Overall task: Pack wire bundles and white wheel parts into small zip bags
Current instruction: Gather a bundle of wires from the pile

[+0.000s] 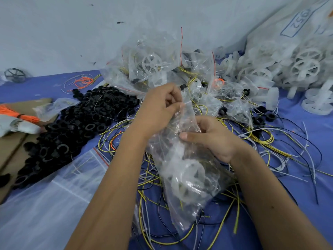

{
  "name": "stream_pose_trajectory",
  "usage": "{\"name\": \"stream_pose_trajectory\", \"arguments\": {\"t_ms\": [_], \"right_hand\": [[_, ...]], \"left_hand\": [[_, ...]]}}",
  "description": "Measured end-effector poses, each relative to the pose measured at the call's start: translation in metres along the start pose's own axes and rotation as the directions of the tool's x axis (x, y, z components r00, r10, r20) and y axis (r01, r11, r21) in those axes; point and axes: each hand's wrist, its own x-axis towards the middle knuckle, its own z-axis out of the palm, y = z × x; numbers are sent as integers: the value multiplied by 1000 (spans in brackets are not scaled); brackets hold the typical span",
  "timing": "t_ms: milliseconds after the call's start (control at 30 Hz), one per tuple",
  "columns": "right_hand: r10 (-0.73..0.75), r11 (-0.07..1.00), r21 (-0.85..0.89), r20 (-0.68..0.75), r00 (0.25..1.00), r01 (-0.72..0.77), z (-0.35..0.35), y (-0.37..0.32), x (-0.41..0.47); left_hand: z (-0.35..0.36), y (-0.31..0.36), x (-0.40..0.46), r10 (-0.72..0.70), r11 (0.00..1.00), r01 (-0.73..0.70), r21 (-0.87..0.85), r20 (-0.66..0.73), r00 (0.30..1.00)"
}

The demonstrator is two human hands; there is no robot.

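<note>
My left hand [160, 105] pinches the top edge of a clear zip bag [187, 170], fingers curled on the plastic, while my right hand [209, 136] grips the same bag lower down, thumb pressed across its front. The bag hangs between my forearms with a white wheel [191, 173] and dark bits showing inside. Under it I see a blue table cover [306, 179] strewn with loose yellow, black and white wires [261, 139]. A pale wall [59, 33] rises behind. Filled bags [153, 67] pile just beyond my hands, blocking the far edge. Black rings [72, 127] heap at left, white wheels [297, 73] at right, flat empty bags [54, 195] at lower left.
</note>
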Motion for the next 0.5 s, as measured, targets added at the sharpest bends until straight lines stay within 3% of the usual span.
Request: {"name": "stream_pose_trajectory", "arguments": {"t_ms": [67, 133, 200, 267, 500], "right_hand": [[35, 999, 5, 2, 999, -35, 0, -3, -1], [27, 990, -132, -143, 989, -46, 1, -3, 2], [-95, 978, -207, -325, 941, 27, 3, -1, 6], [-200, 976, -167, -414, 888, 142, 4, -1, 9], [-324, 943, -230, -485, 812, 240, 3, -1, 11]], "left_hand": [[-1, -2, -3, -83, 995, 86, -46, 65, 994], [-2, -3, -6, -124, 988, 134, -76, 119, 985], [-1, -3, -7, -136, 984, 149, -93, 137, 981], [2, -1, -8, -134, 985, 147, -90, 139, 981], [4, 5, -5, -91, 994, 98, -43, 142, 986]]}}
